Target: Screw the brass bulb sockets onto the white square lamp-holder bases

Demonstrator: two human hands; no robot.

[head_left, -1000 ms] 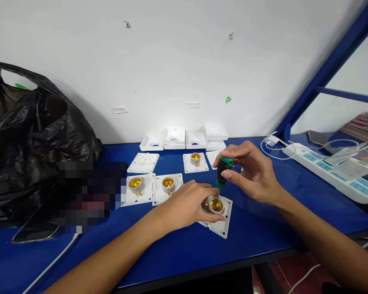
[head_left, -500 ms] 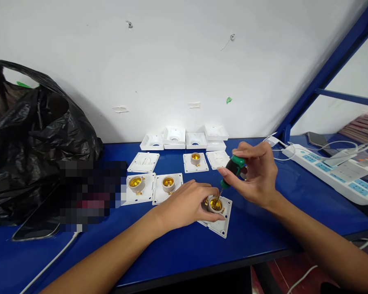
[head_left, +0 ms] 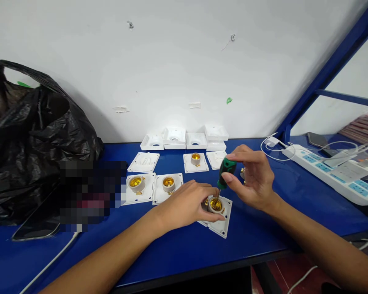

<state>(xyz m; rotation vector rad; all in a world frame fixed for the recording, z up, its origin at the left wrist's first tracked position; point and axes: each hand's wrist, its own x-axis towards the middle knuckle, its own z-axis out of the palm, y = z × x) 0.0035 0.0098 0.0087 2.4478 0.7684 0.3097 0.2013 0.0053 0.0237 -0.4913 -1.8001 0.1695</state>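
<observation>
Left hand [head_left: 187, 206] curled around the lamp socket [head_left: 216, 205], pinning it on the blue table [head_left: 257, 232] — right hand [head_left: 251, 177] pinches the green screwdriver [head_left: 224, 173], tip down inside the socket.

A blue-topped workbench [head_left: 257, 241] carries white square lamp-holder plates with brass sockets [head_left: 168, 185], white plastic covers [head_left: 174, 136] by the wall, a crumpled black plastic bag [head_left: 33, 134] and a white power strip [head_left: 334, 171].
</observation>
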